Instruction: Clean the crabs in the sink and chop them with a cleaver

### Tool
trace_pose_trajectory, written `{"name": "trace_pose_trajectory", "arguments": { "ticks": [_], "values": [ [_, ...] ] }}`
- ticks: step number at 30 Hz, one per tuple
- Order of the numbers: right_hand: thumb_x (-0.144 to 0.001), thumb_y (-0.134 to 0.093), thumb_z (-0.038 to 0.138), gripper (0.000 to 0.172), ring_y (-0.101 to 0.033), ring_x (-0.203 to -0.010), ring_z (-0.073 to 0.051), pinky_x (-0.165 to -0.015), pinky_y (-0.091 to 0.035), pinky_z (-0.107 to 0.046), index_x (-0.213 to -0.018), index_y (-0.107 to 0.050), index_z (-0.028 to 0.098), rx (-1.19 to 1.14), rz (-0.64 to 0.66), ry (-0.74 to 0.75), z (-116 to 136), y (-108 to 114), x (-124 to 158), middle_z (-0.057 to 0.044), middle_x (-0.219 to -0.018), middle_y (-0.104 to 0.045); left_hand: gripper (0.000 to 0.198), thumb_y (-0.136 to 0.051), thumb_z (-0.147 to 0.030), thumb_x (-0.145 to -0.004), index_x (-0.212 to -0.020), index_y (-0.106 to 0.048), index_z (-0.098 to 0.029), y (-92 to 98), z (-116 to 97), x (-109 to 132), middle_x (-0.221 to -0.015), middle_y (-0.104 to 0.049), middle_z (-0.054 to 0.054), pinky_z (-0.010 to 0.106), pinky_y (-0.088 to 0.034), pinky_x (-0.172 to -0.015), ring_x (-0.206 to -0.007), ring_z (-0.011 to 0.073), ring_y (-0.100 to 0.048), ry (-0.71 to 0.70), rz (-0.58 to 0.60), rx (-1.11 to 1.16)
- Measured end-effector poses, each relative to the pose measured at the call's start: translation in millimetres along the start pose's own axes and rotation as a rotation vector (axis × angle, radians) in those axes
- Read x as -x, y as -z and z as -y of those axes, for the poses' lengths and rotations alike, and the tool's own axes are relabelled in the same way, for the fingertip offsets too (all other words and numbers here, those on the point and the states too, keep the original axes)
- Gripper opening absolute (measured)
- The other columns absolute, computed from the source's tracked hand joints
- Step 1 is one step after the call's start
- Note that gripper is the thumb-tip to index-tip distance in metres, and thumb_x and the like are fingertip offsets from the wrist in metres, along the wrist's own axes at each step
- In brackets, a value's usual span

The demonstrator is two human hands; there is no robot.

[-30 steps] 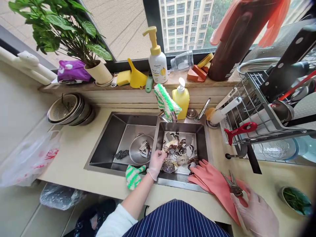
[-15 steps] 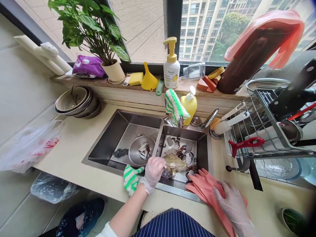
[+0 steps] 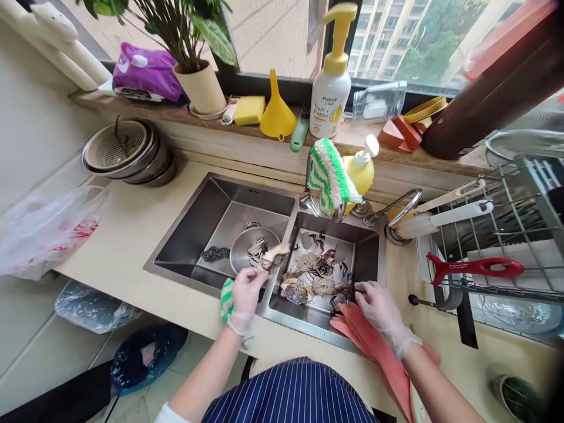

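Observation:
My left hand [image 3: 245, 291], in a clear disposable glove, pinches a pale-and-brown piece of what looks like seafood [image 3: 275, 255]. The piece is above the front right rim of a metal bowl [image 3: 238, 255] in the left basin. Pale and dark strips [image 3: 257, 249] lie in that bowl. My right hand [image 3: 379, 308], gloved too, is empty with fingers apart and bent, over the front right corner of the right basin. Pink rubber gloves [image 3: 352, 326] drape over the counter edge below it. Crab-like seafood [image 3: 324, 285] and dark scraps lie in the right basin [image 3: 368, 252].
A steel scrubber [image 3: 214, 254] lies in the left basin. A green-and-white cloth [image 3: 330, 176] hangs over the faucet. At right stands a wire dish rack [image 3: 476, 229] with a red peeler [image 3: 476, 267]. Stacked bowls [image 3: 127, 153] and a plastic bag [image 3: 48, 229] are on the left counter.
My left hand has moved left from the right basin toward the bowl, with the piece in its fingers. My right hand has come forward from the pink gloves to the basin edge. The view has shifted.

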State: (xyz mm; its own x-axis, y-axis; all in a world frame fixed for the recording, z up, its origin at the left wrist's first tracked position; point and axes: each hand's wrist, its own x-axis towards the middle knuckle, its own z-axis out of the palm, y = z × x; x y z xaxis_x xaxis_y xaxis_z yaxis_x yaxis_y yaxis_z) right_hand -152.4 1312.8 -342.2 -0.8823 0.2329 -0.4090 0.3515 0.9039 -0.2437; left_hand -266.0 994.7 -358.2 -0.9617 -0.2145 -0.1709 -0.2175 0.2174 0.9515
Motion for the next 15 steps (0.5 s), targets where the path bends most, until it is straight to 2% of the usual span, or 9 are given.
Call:
{"name": "trace_pose_trajectory", "arguments": {
  "ticks": [2,4,7,9,11,15],
  "values": [
    [-0.094,-0.042,0.024,0.031,-0.062,-0.101,-0.023,-0.086,-0.043,-0.03,-0.101,-0.072,0.018,0.063,0.12,0.021,15,-9,-20,-0.01,-0.105,-0.071,0.03,-0.079,-0.036,-0.062,-0.076,-0.057,-0.021,7.9,-4,-6,-0.074,-0.066,-0.001,0.029,-0.05,-0.068,-0.069,0.0162,-0.062,0.154,-0.043,0.066],
    [-0.093,-0.047,0.021,0.025,-0.064,-0.094,-0.021,-0.078,-0.044,-0.029,-0.093,-0.072,0.018,0.105,0.223,0.026,29,-25,-44,-0.01,-0.098,-0.072,0.033,-0.079,-0.038,-0.061,-0.078,-0.057,-0.02,12.9,-9,-9,-0.075,-0.066,-0.001,0.027,-0.049,-0.066,-0.068,0.0155,-0.062,0.228,-0.063,0.097],
    [-0.092,-0.056,0.023,0.016,-0.066,-0.088,-0.018,-0.076,-0.049,-0.03,-0.095,-0.07,0.016,0.168,0.332,0.013,41,-54,-83,-0.009,-0.097,-0.071,0.031,-0.077,-0.039,-0.063,-0.076,-0.057,-0.02,16.0,-12,-6,-0.074,-0.065,-0.002,0.026,-0.048,-0.066,-0.068,0.0148,-0.061,0.223,-0.038,0.066],
    [-0.093,-0.059,0.031,0.02,-0.065,-0.09,-0.018,-0.081,-0.053,-0.035,-0.102,-0.067,0.014,0.23,0.366,0.003,42,-69,-107,-0.007,-0.101,-0.069,0.028,-0.075,-0.04,-0.065,-0.073,-0.056,-0.021,16.9,-12,-1,-0.071,-0.064,-0.002,0.026,-0.048,-0.065,-0.067,0.0145,-0.06,0.174,0.009,-0.004],
    [-0.093,-0.06,0.036,0.027,-0.065,-0.095,-0.018,-0.085,-0.054,-0.039,-0.108,-0.064,0.014,0.293,0.368,0.005,39,-80,-130,-0.007,-0.108,-0.066,0.026,-0.071,-0.041,-0.069,-0.072,-0.055,-0.021,16.8,-9,6,-0.069,-0.063,-0.002,0.026,-0.048,-0.064,-0.066,0.0152,-0.06,0.136,0.127,-0.113],
    [-0.094,-0.06,0.035,0.03,-0.063,-0.1,-0.02,-0.087,-0.055,-0.041,-0.116,-0.061,0.015,0.38,0.337,0.075,31,-99,-166,-0.008,-0.116,-0.064,0.017,-0.058,-0.036,-0.082,-0.075,-0.056,-0.02,4.6,-3,25,-0.074,-0.066,0.002,0.029,-0.048,-0.066,-0.069,0.0182,-0.063,0.065,0.478,-0.487]
  ]
}}
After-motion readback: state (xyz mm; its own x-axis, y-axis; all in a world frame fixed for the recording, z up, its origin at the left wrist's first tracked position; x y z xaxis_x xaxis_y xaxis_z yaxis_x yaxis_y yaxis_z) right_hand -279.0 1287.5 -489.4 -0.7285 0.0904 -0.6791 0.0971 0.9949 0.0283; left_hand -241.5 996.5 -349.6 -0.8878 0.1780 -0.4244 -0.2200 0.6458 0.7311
